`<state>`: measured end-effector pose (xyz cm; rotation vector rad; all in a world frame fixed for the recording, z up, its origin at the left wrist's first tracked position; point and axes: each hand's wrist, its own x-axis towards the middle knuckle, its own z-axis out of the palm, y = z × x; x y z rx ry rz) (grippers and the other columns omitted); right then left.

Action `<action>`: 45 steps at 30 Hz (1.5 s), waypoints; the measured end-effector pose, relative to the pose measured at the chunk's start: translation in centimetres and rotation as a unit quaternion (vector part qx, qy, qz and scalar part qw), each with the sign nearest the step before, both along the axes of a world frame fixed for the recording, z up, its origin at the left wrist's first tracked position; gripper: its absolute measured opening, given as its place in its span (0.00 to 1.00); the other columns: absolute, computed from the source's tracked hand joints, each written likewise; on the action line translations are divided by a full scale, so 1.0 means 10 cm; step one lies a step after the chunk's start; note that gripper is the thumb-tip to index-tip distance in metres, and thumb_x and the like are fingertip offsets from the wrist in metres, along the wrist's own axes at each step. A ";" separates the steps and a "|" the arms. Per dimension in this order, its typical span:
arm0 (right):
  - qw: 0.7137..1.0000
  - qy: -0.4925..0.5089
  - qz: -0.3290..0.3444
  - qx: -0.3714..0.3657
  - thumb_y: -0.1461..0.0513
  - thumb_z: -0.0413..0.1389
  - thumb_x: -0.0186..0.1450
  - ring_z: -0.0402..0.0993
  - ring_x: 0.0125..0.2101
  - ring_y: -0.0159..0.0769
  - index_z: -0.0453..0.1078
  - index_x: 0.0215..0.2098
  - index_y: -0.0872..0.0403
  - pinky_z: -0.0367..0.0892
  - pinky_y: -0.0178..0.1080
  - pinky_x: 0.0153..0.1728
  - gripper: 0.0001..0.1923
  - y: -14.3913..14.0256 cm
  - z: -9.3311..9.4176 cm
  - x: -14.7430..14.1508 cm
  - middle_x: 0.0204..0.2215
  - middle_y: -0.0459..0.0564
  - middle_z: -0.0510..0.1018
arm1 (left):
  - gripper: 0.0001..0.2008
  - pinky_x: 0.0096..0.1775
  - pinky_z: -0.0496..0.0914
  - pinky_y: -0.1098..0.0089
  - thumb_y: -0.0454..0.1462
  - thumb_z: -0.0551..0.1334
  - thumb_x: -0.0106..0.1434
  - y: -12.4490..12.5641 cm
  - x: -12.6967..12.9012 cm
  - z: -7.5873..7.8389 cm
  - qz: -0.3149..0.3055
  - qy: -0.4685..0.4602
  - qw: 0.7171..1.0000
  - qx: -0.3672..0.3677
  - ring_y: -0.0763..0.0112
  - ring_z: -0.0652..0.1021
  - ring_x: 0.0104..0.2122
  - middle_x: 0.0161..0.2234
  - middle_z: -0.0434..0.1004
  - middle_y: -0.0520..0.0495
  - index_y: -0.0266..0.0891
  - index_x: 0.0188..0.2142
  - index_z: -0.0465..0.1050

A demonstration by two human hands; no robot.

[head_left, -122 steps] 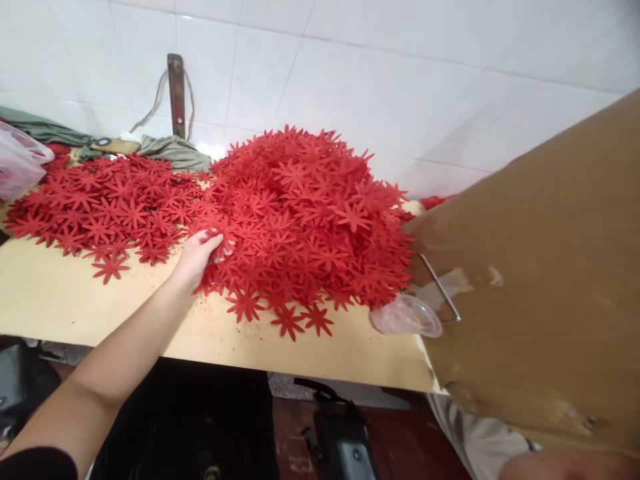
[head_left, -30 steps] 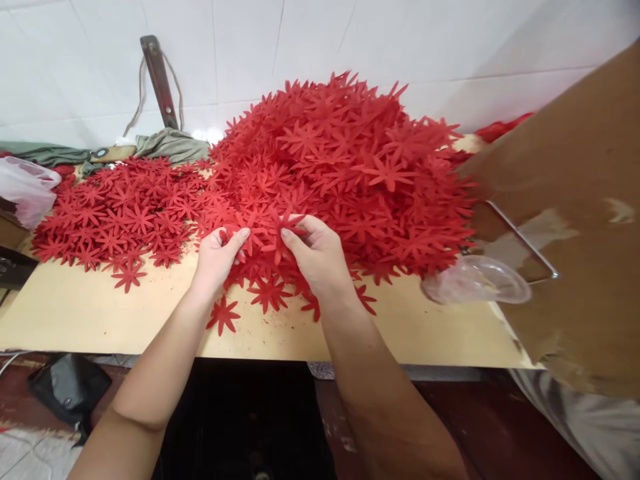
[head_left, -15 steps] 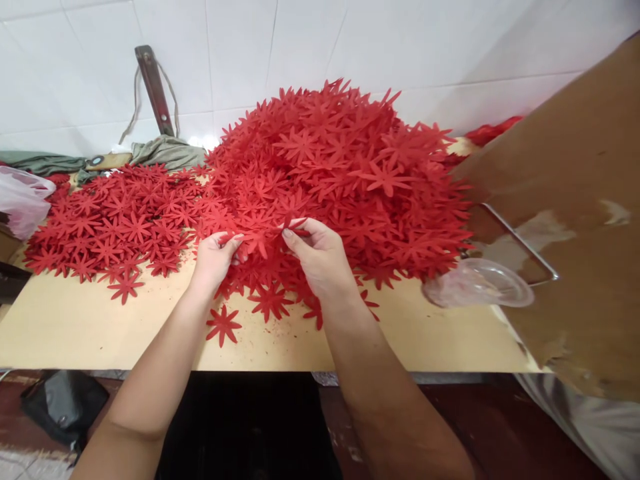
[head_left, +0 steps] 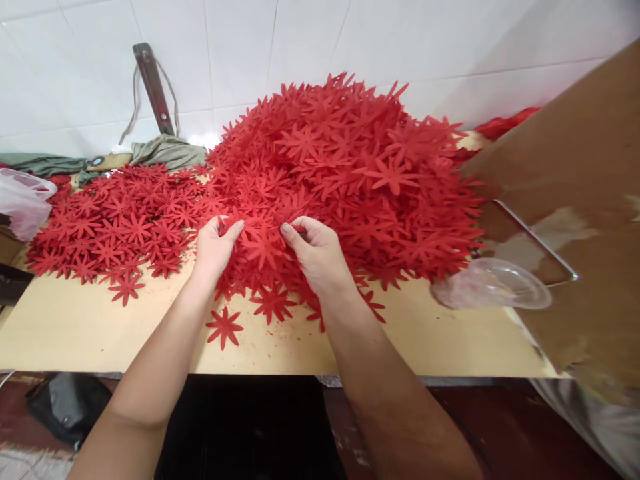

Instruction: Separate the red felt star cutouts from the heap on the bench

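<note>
My left hand and my right hand face each other in front of a big heap of red flower-shaped cutouts. Thumb and fingers are pinched together on both hands. Between them is a red flower-shaped cutout with long narrow petals, its edges held at the fingertips. Red on red, the exact grip of the left fingers is hard to make out. Below the hands, a single flower cutout lies flat on the pale tabletop.
A flatter pile of red cutouts spreads to the left. At the right, a clear plastic container rests against a brown board. A plastic bag is at the left edge, and a white tiled wall stands behind.
The left hand has shifted slightly up, its thumb now pointing more upward. The right hand stays nearly in place. The view has shifted slightly.
</note>
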<state>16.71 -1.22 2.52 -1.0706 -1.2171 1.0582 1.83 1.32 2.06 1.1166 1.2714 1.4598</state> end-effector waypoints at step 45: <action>0.995 0.059 0.010 0.082 0.49 0.61 0.54 0.64 0.23 0.27 0.67 0.27 0.52 0.64 0.34 0.27 0.16 0.52 -0.20 -0.15 0.22 0.42 0.68 | 0.15 0.31 0.60 0.77 0.36 0.67 0.51 0.12 -0.04 -0.12 0.047 0.004 0.998 0.033 0.81 0.63 0.23 0.21 0.61 0.59 0.39 0.23 0.59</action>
